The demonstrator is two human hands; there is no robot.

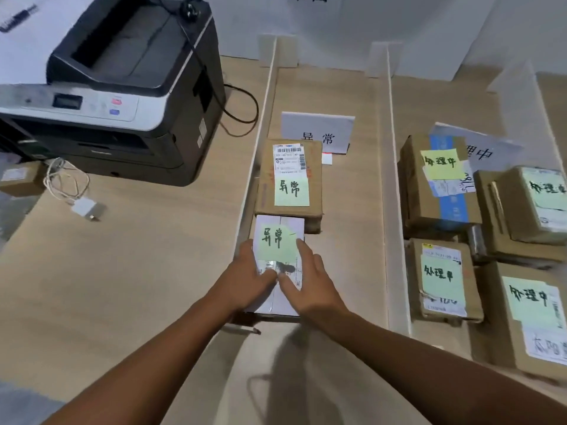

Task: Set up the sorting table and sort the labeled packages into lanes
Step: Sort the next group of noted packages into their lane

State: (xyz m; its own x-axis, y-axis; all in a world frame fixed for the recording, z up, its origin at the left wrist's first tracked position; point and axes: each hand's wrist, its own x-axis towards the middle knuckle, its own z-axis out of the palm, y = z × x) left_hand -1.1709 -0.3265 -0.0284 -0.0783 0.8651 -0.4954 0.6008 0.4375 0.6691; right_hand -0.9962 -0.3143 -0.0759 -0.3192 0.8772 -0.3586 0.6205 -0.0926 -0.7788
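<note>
A white package (280,231) with a green note reading 异常 lies in the middle lane, touching the brown box (288,179) behind it, which carries the same green note. My left hand (248,273) rests on the white package's left edge. My right hand (310,280) lies flat on its near right part, fingers spread. A white lane sign (317,133) marked 异常 stands at the back of this lane. In the right lane, several brown boxes (441,277) bear green notes reading 处理中.
White divider strips (388,179) separate the lanes on the wooden table (138,256). A printer (122,87) stands at the back left, with a white charger and cable (82,207) in front of it. A small brown box (21,177) sits at the far left edge.
</note>
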